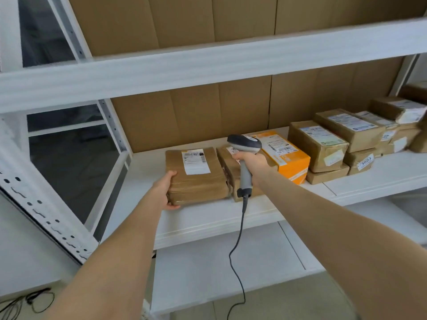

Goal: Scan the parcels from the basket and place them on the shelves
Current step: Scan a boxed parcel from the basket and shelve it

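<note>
The brown parcel (pixel 196 181) lies flat on the middle shelf (pixel 208 218), label running 12 to 6, just beside a second parcel (pixel 226 161) at 3 o'clock. The left hand (pixel 165 191) clasps its 8 o'clock corner, thumb on top, fingers seemingly curled underneath. The right hand (pixel 253 165), at 3 o'clock, is wrapped round the scanner (pixel 244 143).

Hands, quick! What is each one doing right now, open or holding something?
Left hand: grips the left end of the brown parcel on the shelf.
Right hand: curled round the handle of the scanner, holding it.
</note>
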Motion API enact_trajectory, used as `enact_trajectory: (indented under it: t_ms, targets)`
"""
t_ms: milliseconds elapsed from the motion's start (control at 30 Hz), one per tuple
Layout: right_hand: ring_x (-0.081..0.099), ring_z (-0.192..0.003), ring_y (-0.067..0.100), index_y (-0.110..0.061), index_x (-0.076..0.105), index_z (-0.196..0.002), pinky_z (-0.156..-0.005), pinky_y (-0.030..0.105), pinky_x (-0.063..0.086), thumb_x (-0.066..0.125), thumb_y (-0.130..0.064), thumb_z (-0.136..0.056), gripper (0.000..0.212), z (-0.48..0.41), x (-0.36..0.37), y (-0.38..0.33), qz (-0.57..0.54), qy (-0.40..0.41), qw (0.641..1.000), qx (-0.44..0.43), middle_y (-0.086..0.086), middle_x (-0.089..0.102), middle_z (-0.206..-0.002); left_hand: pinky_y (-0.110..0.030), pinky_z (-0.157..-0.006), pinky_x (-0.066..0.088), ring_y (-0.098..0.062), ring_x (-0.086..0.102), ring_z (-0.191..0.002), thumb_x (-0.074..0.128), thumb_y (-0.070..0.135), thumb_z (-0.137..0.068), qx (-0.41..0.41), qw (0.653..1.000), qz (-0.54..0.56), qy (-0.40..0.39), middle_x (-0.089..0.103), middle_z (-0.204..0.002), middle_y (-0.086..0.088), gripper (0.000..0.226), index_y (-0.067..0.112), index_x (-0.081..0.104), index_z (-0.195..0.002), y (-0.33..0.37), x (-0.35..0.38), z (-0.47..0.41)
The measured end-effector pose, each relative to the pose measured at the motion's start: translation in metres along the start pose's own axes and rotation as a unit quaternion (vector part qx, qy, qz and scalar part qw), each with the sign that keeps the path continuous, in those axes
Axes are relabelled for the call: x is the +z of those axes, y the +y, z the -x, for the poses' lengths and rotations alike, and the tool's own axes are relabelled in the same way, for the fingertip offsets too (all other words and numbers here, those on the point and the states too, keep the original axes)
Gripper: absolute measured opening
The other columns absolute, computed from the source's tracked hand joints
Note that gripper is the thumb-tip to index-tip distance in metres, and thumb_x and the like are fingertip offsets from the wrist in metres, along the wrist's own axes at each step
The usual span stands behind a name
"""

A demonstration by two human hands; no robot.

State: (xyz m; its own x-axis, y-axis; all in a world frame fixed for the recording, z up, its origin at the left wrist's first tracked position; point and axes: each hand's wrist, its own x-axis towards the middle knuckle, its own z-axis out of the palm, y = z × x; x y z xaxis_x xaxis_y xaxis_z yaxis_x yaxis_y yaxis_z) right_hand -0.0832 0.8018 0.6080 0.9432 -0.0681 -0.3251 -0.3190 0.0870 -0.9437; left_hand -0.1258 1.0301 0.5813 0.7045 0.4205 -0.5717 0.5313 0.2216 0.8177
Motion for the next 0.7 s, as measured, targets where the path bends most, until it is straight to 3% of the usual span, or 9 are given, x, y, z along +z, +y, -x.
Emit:
enact_trajectory:
  t_ms: [167, 300, 433, 533, 600, 700]
  targets:
    - [0.054, -0.102, 0.028, -0.011, 0.048, -0.125, -0.095, 0.046, 0.05, 0.077, -0.022, -0.079, 0.056, -0.003, -0.007, -0.001, 0.017, 0.008, 1.0, 0.018, 0.012, 0.055, -0.112, -0.057, -0.096, 0.044, -0.034, 0.052, -0.095, 0.058, 0.044, -0.088, -0.041, 0.997, -0.068, -0.008, 0.052, -0.092, -0.013, 0.04, 0.014, 0.047, -0.111, -0.006, 0.009, -0.003]
    - [0.054, -0.101, 0.029, -0.012, 0.049, -0.122, -0.095, 0.046, 0.05, 0.077, -0.023, -0.078, 0.053, -0.003, -0.01, 0.0, 0.019, 0.009, 0.999, 0.024, 0.011, 0.055, -0.107, -0.058, -0.095, 0.044, -0.037, 0.052, -0.1, 0.054, 0.032, -0.092, -0.027, 0.992, -0.122, 0.019, 0.054, -0.104, -0.016, 0.031, 0.012, 0.045, -0.114, -0.002, 0.012, -0.003]
    - [0.056, -0.104, 0.03, -0.013, 0.048, -0.119, -0.094, 0.045, 0.05, 0.077, -0.022, -0.078, 0.051, 0.001, -0.014, -0.001, 0.015, 0.009, 1.0, 0.021, 0.013, 0.056, -0.111, -0.041, -0.092, 0.046, -0.035, 0.052, -0.114, 0.053, 0.016, -0.092, 0.064, 0.972, -0.212, 0.077, 0.054, -0.118, -0.015, 0.031, 0.004, 0.049, -0.121, 0.004, 0.022, -0.008]
    - [0.057, -0.102, 0.03, -0.013, 0.048, -0.121, -0.092, 0.046, 0.051, 0.077, -0.024, -0.077, 0.054, 0.005, -0.021, -0.003, 0.001, 0.01, 1.0, 0.015, 0.014, 0.058, -0.114, -0.038, -0.091, 0.048, -0.034, 0.051, -0.116, 0.057, 0.02, -0.09, 0.181, 0.927, -0.296, 0.142, 0.048, -0.13, -0.018, 0.046, 0.006, 0.045, -0.132, 0.017, 0.035, -0.005]
    - [0.057, -0.102, 0.029, -0.013, 0.048, -0.122, -0.093, 0.047, 0.051, 0.077, -0.026, -0.076, 0.056, 0.009, -0.029, -0.004, -0.001, 0.011, 1.0, 0.011, 0.014, 0.058, -0.116, -0.038, -0.093, 0.045, -0.035, 0.049, -0.119, 0.056, 0.021, -0.092, 0.244, 0.907, -0.311, 0.145, 0.037, -0.137, -0.018, 0.052, 0.011, 0.04, -0.14, 0.027, 0.051, 0.005]
    - [0.058, -0.106, 0.029, -0.014, 0.047, -0.121, -0.094, 0.048, 0.051, 0.077, -0.027, -0.077, 0.054, 0.02, -0.049, -0.006, -0.012, 0.024, 1.0, 0.013, 0.014, 0.058, -0.117, -0.038, -0.1, 0.043, -0.034, 0.049, -0.12, 0.052, 0.017, -0.093, 0.292, 0.891, -0.328, 0.114, 0.035, -0.141, -0.016, 0.048, 0.014, 0.042, -0.14, 0.038, 0.085, 0.02]
